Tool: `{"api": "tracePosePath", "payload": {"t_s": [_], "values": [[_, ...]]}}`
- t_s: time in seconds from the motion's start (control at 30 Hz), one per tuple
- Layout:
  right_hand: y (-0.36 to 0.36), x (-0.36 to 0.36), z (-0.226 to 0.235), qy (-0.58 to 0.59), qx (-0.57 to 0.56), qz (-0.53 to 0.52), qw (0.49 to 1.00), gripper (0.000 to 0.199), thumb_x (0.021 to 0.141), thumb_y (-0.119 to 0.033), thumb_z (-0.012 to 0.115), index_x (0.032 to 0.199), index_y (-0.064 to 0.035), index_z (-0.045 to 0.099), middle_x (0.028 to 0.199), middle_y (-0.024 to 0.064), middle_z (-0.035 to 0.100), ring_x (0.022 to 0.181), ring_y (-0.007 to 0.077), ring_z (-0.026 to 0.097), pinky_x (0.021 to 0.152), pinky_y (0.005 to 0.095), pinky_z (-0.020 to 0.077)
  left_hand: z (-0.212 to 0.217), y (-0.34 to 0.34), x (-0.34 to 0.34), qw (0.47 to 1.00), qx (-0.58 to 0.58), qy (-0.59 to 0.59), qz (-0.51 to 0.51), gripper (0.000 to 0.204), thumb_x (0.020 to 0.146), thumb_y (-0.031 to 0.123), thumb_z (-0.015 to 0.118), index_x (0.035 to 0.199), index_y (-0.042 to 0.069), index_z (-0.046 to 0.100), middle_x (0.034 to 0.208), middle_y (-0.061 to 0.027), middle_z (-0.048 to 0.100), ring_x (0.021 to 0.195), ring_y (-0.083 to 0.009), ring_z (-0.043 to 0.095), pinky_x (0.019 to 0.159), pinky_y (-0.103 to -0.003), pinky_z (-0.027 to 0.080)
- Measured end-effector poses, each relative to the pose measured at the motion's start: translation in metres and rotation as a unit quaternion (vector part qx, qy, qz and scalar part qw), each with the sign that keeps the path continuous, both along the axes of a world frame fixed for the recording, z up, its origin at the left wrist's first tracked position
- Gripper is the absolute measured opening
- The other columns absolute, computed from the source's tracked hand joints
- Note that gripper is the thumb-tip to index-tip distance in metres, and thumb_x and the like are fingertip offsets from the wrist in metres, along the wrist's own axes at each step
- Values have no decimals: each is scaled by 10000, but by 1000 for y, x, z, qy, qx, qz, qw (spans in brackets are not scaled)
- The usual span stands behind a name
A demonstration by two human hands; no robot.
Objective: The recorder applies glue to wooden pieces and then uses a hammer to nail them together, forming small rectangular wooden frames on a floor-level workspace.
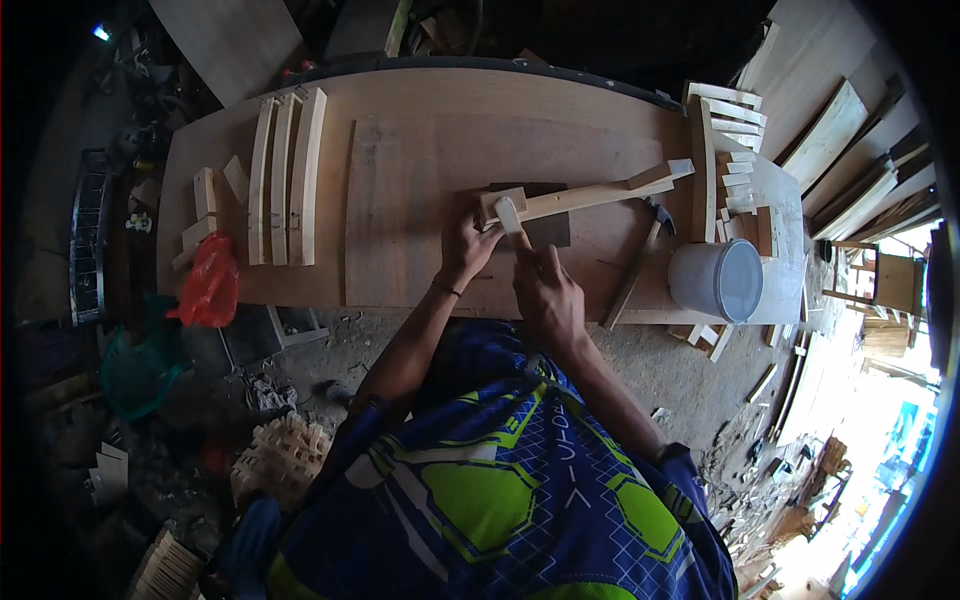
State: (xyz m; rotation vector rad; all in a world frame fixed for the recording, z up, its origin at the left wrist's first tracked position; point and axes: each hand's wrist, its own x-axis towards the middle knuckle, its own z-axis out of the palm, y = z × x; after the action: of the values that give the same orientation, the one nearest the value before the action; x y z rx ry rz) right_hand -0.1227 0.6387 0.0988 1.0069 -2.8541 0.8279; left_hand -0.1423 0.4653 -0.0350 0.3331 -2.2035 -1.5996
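A broad wooden surface (pixel 385 92) spans the view, a large thin board (pixel 410 190) lying flat on it. The person's blue-and-green shirt (pixel 480 500) carries pale lettering down its front, the plainest writing in sight.

The long wooden piece (pixel 585 199) lies slantwise over the board, a block at either end, its near-left end in front of the person. Left of the board stand three pale slats (pixel 282 185), side by side. Toward the right edge sits a whitish lidded bucket (pixel 695 280); the hammer (pixel 636 268) lies just left of it. A red plastic bag (pixel 210 280) rests at the left edge.

The right grip (pixel 550 300) is closed around a pale-headed tool (pixel 508 216), held over the piece's left block. The left grip (pixel 468 242) is closed on that same block. Partly beneath the piece is a dark square plate (pixel 556 232).
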Motion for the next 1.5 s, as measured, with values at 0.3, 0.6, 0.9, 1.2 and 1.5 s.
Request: {"api": "tracePosePath", "payload": {"t_s": [0.3, 0.6, 0.9, 1.2, 1.5], "values": [[18, -55, 13, 85, 86, 12, 993, 477, 868, -117, 587, 1344, -93, 550, 1000, 107, 557, 814, 281, 636, 603, 396, 546, 8, -11, -2, 996, -6, -73, -51, 402, 883, 253, 790, 1142, -15, 638, 1031, -95, 745, 951, -147, 698, 802, -314, 560], [-9, -16, -16, 80, 36, 155, 984, 454, 808, -122, 594, 1257, -60, 619, 1113, 138, 588, 874, 279, 635, 757, 432, 530, 23, 3, -3, 990, 123, 23, -59, 346, 872, 251, 797, 1084, 10, 665, 1022, -82, 736, 928, -160, 701, 803, -323, 548], [46, -59, -10, 164, 70, 17, 984, 498, 828, -121, 594, 1325, -126, 608, 1152, 127, 562, 927, 322, 584, 754, 440, 541, 22, 5, -6, 995, 89, -5, -33, 382, 850, 280, 815, 1084, 4, 694, 1012, -86, 747, 933, -172, 709, 819, -323, 545], [306, -119, 96, 109, 143, -267, 947, 119, 882, -90, 568, 829, -58, 670, 827, 177, 667, 745, 375, 661, 683, 483, 510, -8, -11, 4, 994, 102, -27, -9, 474, 878, 119, 789, 1239, -58, 538, 1202, -143, 648, 1077, -202, 644, 923, -348, 554], [395, -174, 1, -25, 271, -319, 908, 151, 829, -97, 577, 750, -49, 696, 762, 216, 693, 742, 384, 709, 671, 511, 559, 2, -17, 1, 996, 17, -88, -5, 504, 892, 148, 778, 1280, -81, 552, 1267, -186, 628, 1170, -256, 616, 1034, -394, 483]]}}
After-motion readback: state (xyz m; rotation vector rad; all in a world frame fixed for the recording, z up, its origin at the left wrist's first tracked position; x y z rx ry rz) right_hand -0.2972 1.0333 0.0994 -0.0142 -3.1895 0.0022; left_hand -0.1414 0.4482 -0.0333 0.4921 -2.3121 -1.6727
